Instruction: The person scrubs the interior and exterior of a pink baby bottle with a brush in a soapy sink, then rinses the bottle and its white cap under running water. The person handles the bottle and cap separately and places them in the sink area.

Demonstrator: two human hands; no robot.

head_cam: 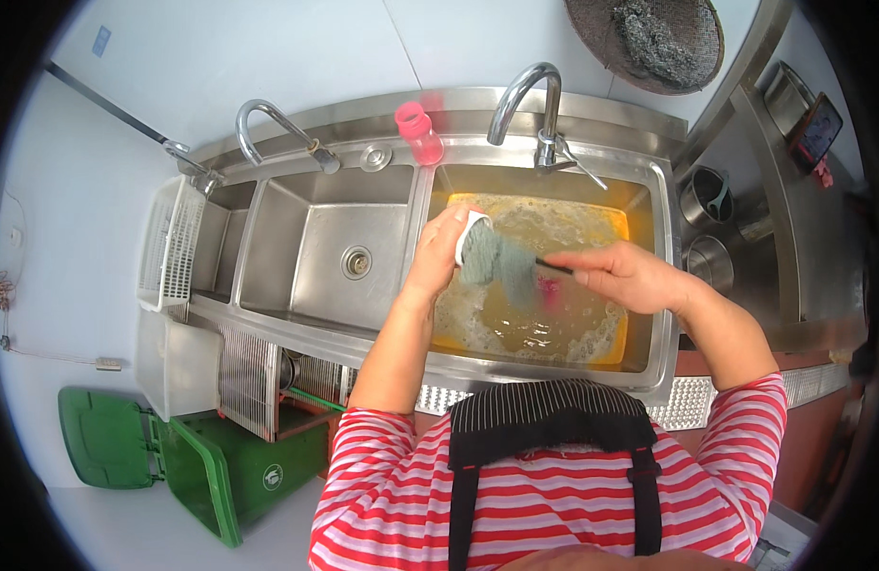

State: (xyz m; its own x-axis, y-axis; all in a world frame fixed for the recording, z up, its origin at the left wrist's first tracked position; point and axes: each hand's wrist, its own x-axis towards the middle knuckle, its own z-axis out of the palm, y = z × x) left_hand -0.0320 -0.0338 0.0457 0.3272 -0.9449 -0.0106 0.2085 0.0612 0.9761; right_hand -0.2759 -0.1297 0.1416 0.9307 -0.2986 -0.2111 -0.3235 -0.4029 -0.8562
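Observation:
Over the right sink basin (664, 285), my left hand (439, 246) grips a white cup-like container (471, 227), tilted with its mouth towards the right. My right hand (625, 275) pinches a thin dark handle (555, 266). Between the hands is a grey-green cloth or mop-like head (507, 264), blurred; its front end lies at the container's mouth. How it joins the handle is hard to tell. Below, the basin holds cloudy, foamy water (518, 325) inside an orange-yellow container or liner (620, 339). A blurred pink thing (548, 292) shows under the cloth.
A pink bottle (419, 135) stands behind the basins between two curved faucets (552, 93) (268, 118). At left are the middle basin (325, 250), a white basket (171, 246) and a green bin (246, 464). Pots (709, 260) and a phone (816, 132) are at right.

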